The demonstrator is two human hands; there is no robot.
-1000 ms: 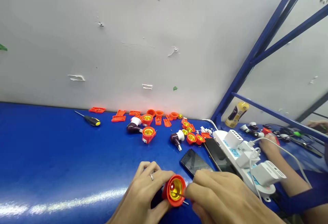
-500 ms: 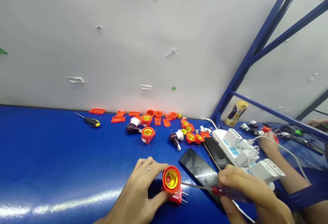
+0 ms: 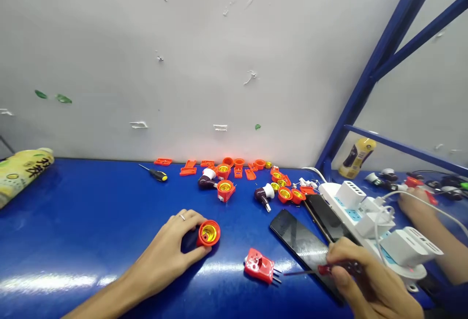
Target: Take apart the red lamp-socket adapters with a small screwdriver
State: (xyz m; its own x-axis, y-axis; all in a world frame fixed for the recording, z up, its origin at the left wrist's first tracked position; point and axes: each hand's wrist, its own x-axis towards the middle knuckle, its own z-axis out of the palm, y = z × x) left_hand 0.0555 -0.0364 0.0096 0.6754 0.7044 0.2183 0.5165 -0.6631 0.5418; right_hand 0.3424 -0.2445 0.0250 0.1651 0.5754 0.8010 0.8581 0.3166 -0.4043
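Note:
My left hand [image 3: 175, 246] grips a red lamp socket cup [image 3: 209, 233] with a gold threaded inside, its opening facing up toward me. To the right of it a red plug body [image 3: 259, 266] with metal pins lies on the blue table [image 3: 91, 226], touched by neither hand. My right hand [image 3: 369, 280] is closed on a screwdriver [image 3: 325, 270] with a dark red handle, its shaft pointing left toward the plug pins. Under and behind the screwdriver lies a black phone [image 3: 300, 241].
Red socket parts [image 3: 225, 188] and dark adapters [image 3: 263, 195] line the wall side. A black-and-yellow screwdriver [image 3: 157, 175] lies left of them. At right are a white power strip [image 3: 373, 236], a second phone [image 3: 329, 216], a blue frame and another person's hand [image 3: 417, 204].
The socket cup has come apart from the plug body, which now lies on the table. My left hand has moved left with the cup. The view has shifted left, showing a yellow bottle.

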